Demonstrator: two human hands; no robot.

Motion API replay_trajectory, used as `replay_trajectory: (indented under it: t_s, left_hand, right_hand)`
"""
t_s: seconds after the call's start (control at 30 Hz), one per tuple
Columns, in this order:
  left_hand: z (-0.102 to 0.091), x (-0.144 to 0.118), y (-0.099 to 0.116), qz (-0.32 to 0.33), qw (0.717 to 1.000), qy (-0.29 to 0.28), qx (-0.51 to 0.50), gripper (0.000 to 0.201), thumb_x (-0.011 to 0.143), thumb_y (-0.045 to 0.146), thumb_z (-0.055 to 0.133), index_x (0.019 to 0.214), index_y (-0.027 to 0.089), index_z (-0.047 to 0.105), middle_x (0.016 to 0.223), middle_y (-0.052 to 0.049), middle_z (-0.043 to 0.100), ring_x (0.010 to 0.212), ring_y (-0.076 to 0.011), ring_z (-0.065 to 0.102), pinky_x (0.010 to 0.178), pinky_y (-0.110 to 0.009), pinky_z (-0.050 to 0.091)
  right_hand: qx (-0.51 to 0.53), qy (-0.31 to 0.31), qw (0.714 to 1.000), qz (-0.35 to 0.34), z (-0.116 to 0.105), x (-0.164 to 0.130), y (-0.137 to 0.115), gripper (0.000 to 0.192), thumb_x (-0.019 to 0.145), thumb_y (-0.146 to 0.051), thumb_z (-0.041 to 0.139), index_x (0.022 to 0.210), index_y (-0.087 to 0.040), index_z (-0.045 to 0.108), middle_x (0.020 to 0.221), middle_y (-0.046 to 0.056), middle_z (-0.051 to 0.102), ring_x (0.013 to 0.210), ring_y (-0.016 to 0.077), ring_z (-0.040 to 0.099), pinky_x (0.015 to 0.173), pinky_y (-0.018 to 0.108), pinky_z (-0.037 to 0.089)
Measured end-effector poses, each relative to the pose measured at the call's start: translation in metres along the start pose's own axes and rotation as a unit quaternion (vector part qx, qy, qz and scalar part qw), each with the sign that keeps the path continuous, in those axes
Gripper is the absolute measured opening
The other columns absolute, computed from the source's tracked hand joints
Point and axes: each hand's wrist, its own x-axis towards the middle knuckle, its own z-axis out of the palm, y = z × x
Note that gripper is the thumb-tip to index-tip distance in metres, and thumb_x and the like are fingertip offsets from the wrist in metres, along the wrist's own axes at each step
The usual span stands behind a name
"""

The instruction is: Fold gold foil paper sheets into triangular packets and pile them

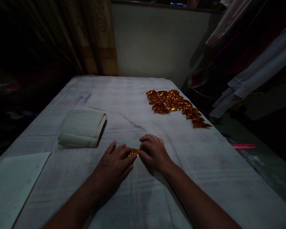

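A small piece of shiny gold foil paper (134, 151) lies low over the cloth-covered table (193, 190), between my two hands. My left hand (118, 160) pinches its left end between thumb and forefinger, the other fingers stretched forward. From the other side, the thumb and curled fingers of my right hand (154, 152) close on the right end. Most of the foil is hidden by my fingers. Farther back on the right sits a group of folded gold foil pieces (175, 100), several of them lined up toward the table's right edge.
A folded pale paper packet (79, 127) lies left of my hands. Nearer on the left is a flat white sheet (16, 181). Hanging clothes (259, 66) crowd the right side, above a pink handle (244, 146). A patterned curtain (95, 38) hangs behind the table.
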Motion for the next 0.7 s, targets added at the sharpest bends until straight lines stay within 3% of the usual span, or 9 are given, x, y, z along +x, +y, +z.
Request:
replay_trajectory:
  t_s: [0.23, 0.7]
  left_hand:
    - [-0.005, -0.003, -0.001, 0.021, 0.999, -0.029, -0.013, 0.036, 0.098, 0.021, 0.055, 0.134, 0.030, 0.059, 0.136, -0.006, 0.063, 0.131, -0.0299, 0.052, 0.116, -0.059, 0.029]
    - [-0.010, -0.006, -0.012, 0.005, 0.994, -0.077, -0.078, 0.038, 0.099, 0.026, 0.058, 0.135, 0.035, 0.060, 0.144, -0.003, 0.059, 0.138, -0.0306, 0.048, 0.119, -0.063, 0.021]
  right_hand:
    - [-0.010, 0.006, 0.999, 0.041, 0.005, 0.000, -0.008, 0.008, 0.085, -0.023, 0.072, 0.081, -0.024, 0.065, 0.115, 0.007, 0.067, 0.122, 0.0268, 0.055, 0.100, 0.046, 0.039]
    - [-0.003, -0.006, 1.000, 0.028, 0.002, -0.001, -0.001, 0.012, 0.087, -0.013, 0.063, 0.085, -0.024, 0.067, 0.117, 0.006, 0.066, 0.122, 0.0250, 0.054, 0.101, 0.045, 0.038]
